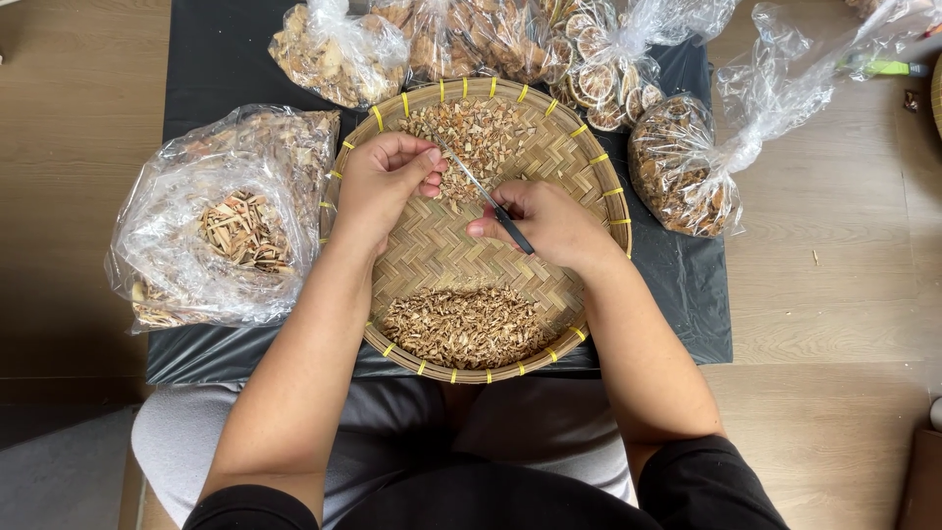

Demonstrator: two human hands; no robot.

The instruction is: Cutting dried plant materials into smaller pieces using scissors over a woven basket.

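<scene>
I am looking down at a pale wooden floor (844, 245) with a black plastic sheet (226, 59) spread over it, and a round woven bamboo tray with yellow rim bindings (601, 211) sitting in the middle of that sheet. In the head view, my left hand (378, 186) is hovering over the tray's upper half with thumb and fingertips pinched nearly shut on a small dried piece, too small for me to identify. My right hand (549, 224) is wrapping closed around the black handle of a pair of slim metal scissors (488, 201); I cannot tell how far the blades are parted. The scissors' long axis is running diagonally, from the right hand up and left, with the tip ending just beside the left fingertips, so the pinched piece is lying straight ahead of the blades. Below the tip is a pile of coarse dried bark chips (476, 132); nearer my body is a heap of finer cut slivers (466, 324). A clear plastic bag of pale wood shavings (211, 231) is lying to the left, touching the tray, and a bag of dried citrus slices (603, 74) is resting beyond the rim.
</scene>
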